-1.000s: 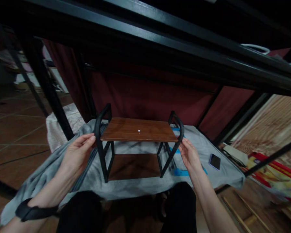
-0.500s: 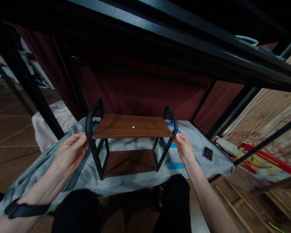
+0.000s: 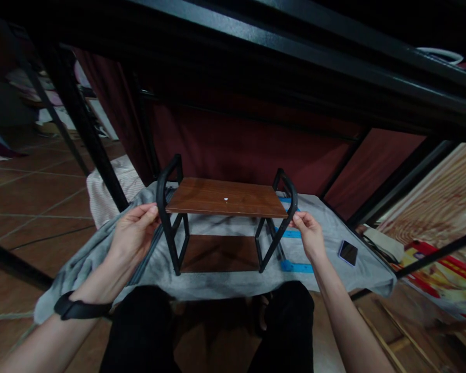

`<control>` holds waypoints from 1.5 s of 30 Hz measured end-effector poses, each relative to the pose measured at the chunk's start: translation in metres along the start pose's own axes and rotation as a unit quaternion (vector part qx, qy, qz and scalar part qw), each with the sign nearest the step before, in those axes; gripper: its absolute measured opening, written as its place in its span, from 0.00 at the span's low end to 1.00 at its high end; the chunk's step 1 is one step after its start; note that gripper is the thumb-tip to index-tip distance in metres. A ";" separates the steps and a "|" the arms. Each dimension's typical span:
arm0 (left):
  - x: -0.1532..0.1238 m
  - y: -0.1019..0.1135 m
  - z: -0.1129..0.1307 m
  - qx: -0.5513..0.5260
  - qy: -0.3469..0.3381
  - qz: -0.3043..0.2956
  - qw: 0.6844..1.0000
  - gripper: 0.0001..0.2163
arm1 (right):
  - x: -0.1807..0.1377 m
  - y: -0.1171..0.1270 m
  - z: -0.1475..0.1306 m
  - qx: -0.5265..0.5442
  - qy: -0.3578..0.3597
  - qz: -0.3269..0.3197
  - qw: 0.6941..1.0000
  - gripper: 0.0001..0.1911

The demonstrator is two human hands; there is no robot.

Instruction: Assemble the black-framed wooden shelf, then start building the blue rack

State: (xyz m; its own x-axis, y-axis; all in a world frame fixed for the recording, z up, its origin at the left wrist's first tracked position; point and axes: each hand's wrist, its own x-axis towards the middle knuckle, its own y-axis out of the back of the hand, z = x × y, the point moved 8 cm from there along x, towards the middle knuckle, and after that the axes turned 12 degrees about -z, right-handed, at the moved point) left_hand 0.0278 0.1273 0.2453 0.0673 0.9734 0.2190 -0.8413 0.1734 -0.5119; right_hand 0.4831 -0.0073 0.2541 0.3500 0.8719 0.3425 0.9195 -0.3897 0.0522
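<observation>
A small two-tier shelf [image 3: 225,198] with brown wooden boards and black metal side frames stands upright on a grey cloth [image 3: 225,282] in front of me. My left hand [image 3: 134,235] grips the left side frame near its top, fingers curled round the tube. On the other side, my right hand [image 3: 308,233] pinches the right frame at about the height of the upper board. A tiny white speck lies on the top board.
A dark phone [image 3: 348,252] lies on the cloth at the right, with blue strips [image 3: 297,267] beside the shelf. A big black metal frame [image 3: 85,129] and dark red panels rise behind. Tiled floor stretches left; wooden slats lie right. My dark-clothed knees are below.
The view has shifted, so the shelf sits a little further right and higher in the picture. Both hands stay on the side frames; the shelf stands as before.
</observation>
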 end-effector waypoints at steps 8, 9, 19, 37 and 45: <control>-0.002 -0.002 0.002 0.009 -0.056 -0.003 0.998 0.11 | 0.003 0.001 -0.002 -0.048 0.013 -0.024 0.998 0.19; -0.002 -0.001 0.002 0.011 -0.060 -0.003 0.998 0.12 | 0.004 0.001 -0.002 -0.058 0.017 -0.031 0.998 0.19; -0.002 0.006 0.002 0.063 -0.078 0.004 0.995 0.14 | 0.010 -0.001 -0.007 -0.213 0.050 -0.032 0.975 0.23; 0.003 0.000 -0.001 0.024 -0.089 -0.013 0.996 0.12 | 0.008 0.000 -0.010 -0.205 0.035 -0.099 0.973 0.21; 0.001 0.000 -0.003 0.068 -0.100 -0.008 0.993 0.11 | 0.010 0.003 -0.016 -0.316 0.036 -0.089 0.944 0.23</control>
State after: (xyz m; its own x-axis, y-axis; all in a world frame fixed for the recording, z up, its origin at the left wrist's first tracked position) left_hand 0.0293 0.1293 0.2426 -0.0149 0.9191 0.3938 -0.9067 0.1536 -0.3929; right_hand 0.4865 -0.0042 0.2726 0.1661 0.9270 0.3363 0.6649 -0.3572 0.6560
